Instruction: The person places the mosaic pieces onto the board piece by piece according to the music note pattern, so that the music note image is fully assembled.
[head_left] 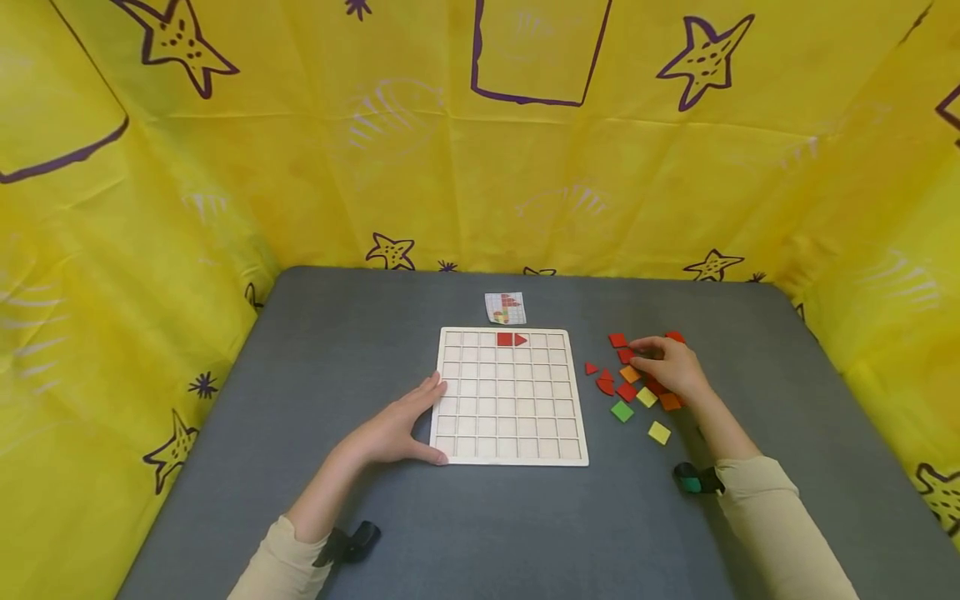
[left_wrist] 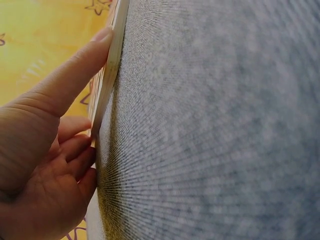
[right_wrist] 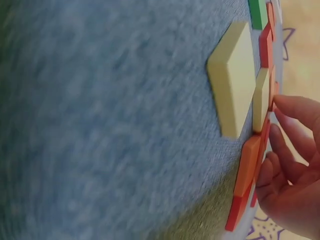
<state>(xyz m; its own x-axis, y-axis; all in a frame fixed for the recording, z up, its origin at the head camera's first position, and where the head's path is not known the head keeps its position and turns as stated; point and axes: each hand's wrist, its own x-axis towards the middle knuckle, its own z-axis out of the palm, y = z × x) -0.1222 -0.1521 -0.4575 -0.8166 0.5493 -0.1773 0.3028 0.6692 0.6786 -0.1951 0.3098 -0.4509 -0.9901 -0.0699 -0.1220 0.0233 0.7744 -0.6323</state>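
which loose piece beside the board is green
The green square, lying to the right of the board and left of both yellow squares; the other loose pieces in view are red, orange or yellow.

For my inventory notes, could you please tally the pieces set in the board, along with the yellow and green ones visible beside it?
Red square, in board: 1
Red triangle, in board: 1
Yellow squares, beside it: 2
Green square, beside it: 1
Total: 5
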